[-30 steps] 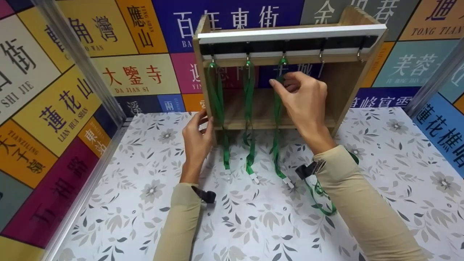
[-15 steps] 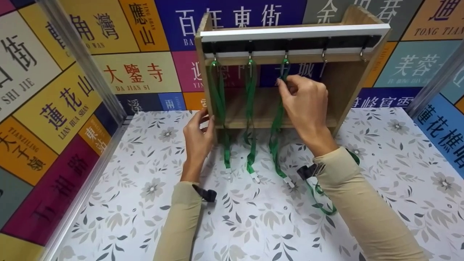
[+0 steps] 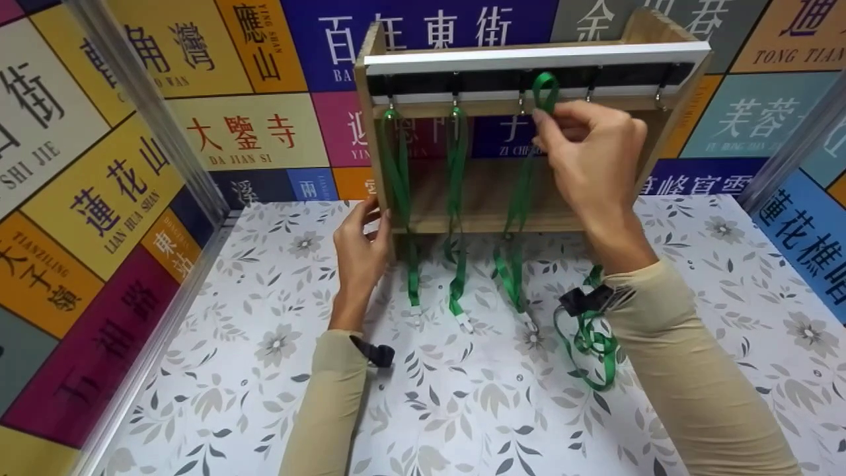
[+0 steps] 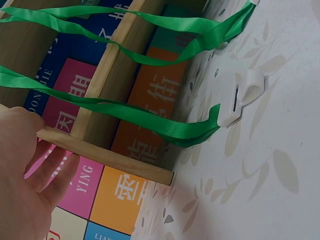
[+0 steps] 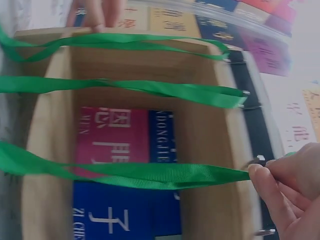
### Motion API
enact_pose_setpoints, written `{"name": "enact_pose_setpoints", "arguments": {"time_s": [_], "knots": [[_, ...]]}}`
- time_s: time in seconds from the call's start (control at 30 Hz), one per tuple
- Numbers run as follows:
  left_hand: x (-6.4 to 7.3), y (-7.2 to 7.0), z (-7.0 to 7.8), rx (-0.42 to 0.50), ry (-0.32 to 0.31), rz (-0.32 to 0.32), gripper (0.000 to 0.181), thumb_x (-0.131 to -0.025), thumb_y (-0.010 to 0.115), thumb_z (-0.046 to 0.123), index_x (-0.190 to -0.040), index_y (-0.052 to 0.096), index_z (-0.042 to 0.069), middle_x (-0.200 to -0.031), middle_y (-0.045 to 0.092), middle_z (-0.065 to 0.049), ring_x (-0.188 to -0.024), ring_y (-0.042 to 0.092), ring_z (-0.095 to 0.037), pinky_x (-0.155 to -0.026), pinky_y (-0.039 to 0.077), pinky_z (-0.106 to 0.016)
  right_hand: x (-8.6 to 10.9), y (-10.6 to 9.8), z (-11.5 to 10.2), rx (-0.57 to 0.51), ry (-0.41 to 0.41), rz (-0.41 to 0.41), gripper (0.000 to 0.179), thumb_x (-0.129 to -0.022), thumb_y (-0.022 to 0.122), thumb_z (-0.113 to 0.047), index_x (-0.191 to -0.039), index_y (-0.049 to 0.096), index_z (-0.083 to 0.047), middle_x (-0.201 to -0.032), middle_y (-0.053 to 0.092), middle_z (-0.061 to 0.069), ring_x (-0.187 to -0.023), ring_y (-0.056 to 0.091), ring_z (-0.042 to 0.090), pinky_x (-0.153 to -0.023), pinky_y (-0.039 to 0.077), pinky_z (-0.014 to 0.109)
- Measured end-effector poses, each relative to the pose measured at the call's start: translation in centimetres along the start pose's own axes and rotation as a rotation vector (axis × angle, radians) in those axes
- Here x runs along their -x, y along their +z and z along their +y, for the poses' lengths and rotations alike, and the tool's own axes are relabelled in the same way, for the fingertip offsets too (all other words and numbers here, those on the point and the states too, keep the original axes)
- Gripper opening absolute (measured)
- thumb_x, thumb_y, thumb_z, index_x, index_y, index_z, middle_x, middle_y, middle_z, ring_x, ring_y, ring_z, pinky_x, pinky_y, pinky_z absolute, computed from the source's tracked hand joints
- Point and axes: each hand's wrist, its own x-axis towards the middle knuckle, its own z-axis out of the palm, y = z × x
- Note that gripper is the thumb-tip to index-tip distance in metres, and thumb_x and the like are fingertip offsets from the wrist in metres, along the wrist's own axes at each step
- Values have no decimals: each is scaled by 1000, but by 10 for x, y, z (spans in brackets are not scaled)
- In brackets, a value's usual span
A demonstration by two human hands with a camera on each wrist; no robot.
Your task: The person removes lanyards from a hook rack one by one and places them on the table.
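Note:
My right hand pinches a green lanyard near its top. The lanyard's loop stands up above the fingertips, just right of the bare third hook of a wooden hook rack. Its ribbon slants down to a white clip at the table. With thumb and fingers on either side, my left hand grips the rack's left side panel. Two more green lanyards hang from the first two hooks, the left one nearest that hand and the other beside it.
Another green lanyard lies in a loose heap on the floral tabletop, beside my right wrist. Two bare hooks, one of them the end hook, are on the right. A sign-patterned wall stands behind the rack.
The loop of the third lanyard has come off its hook. My right hand has moved up and right with it; the left hand stays on the side panel.

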Motion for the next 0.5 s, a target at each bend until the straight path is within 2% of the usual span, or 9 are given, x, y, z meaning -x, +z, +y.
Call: {"name": "enact_pose_setpoints", "arguments": {"time_s": [0.1,0.27,0.37,0.5], "knots": [[0,0,0,-12,0,2,42,-107,70,29,-146,67,15,-139,75,-5,-118,77,-21,-91,68,-36,-4,-8,-9,-40,8,25,19,-99,82,-25,-107,86,-8,-101,85,11,-73,73,-8,-73,61,11],[0,0,-1,-7,1,2,41,-107,71,29,-146,68,15,-139,75,-6,-117,77,-22,-90,68,-38,-7,-21,-27,-116,-13,32,19,-99,81,-22,-106,85,-4,-100,85,10,-78,75,-1,-77,61,12],[0,0,0,-4,1,0,41,-107,71,29,-146,68,15,-139,75,-6,-117,77,-21,-91,68,-38,-5,-28,-27,-167,-26,-31,19,-99,81,-21,-106,84,-4,-96,84,2,-79,76,3,-79,61,13],[-1,0,0,2,5,0,41,-107,70,28,-146,68,14,-139,75,-6,-116,77,-21,-91,68,-39,0,-36,-11,-189,-20,-189,21,-98,83,-24,-107,84,-5,-92,81,-8,-78,75,8,-76,60,16]]}}
